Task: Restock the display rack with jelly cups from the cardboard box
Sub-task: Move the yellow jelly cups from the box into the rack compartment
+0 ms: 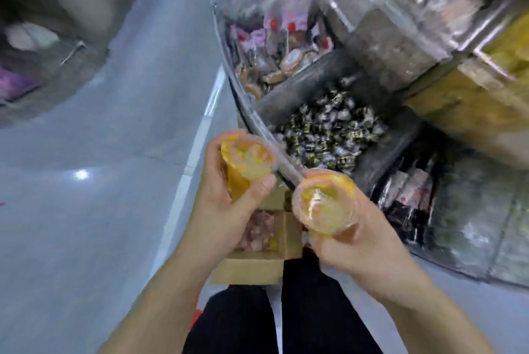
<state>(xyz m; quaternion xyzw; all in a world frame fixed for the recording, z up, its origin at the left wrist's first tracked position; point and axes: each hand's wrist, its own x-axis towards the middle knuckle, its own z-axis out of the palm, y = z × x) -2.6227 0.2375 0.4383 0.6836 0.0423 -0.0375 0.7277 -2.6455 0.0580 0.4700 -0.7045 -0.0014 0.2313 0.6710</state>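
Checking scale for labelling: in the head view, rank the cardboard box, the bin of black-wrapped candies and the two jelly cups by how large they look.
1. Bin of black-wrapped candies, largest.
2. Cardboard box, partly hidden by the hands.
3. Left-hand jelly cup and right-hand jelly cup: look alike, and both are nearest the camera, so unranked.

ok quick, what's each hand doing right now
Left hand: grips a yellow-orange clear plastic jelly cup.
Right hand: grips a second yellow-orange clear plastic jelly cup.
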